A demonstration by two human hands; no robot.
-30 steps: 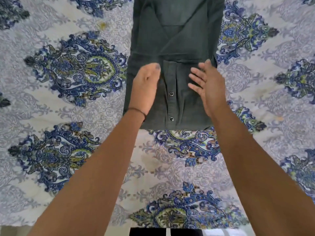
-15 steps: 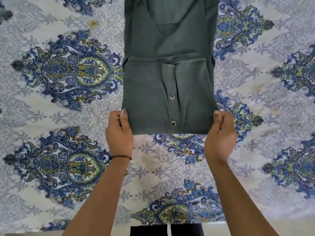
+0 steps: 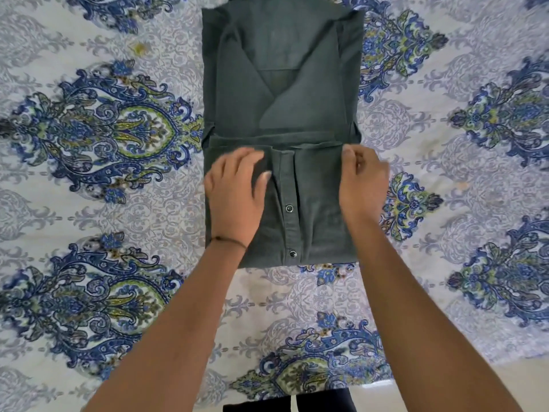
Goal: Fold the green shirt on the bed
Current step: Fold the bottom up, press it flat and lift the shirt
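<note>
Both hands have left the near corners and gone up to the flap's far edge. Your left hand (image 3: 234, 188) lies on the shirt (image 3: 282, 84) with fingers loosely spread, pressing rather than gripping. Your right hand (image 3: 364, 179) is curled at the flap's right corner, but blur hides whether it pinches cloth. The shirt lies mid-bed, its lower part folded up over the body. It looks light, soft and limp, so it would likely sag if lifted at one point; take both corners of an edge together. The patterned sheet (image 3: 89, 203) probably gives under pressure. Pale floor (image 3: 475, 391) shows at the near edge.
</note>
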